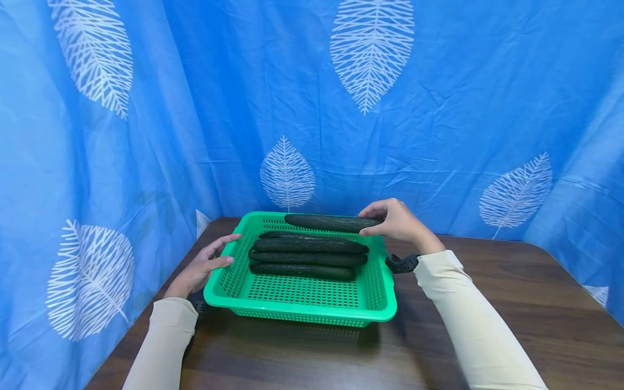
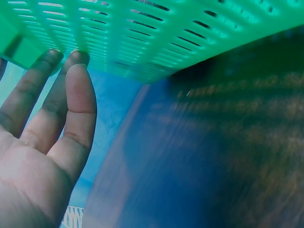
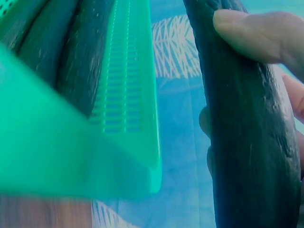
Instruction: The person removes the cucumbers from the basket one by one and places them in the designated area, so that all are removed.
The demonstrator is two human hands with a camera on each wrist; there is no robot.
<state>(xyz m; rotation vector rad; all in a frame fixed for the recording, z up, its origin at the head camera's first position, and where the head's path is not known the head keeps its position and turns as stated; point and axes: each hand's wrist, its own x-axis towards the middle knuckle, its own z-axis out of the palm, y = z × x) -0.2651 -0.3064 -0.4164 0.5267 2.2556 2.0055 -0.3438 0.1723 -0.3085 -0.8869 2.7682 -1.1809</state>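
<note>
Cucumber (image 1: 331,222) is being held at its right end by the right hand (image 1: 397,221), hanging level over the basket's (image 1: 302,317) far rim, above the other cucumbers (image 1: 307,254) lying inside. Left hand (image 1: 202,268) is resting straight-fingered against the basket's left rim, gripping nothing (fingertips (image 2: 78,59) touching the green wall). Basket is sitting on the tabletop (image 1: 512,303). Risk: with only one end pinched, the long cucumber is likely tipping or slipping, landing on the rim and rolling out behind.
</note>
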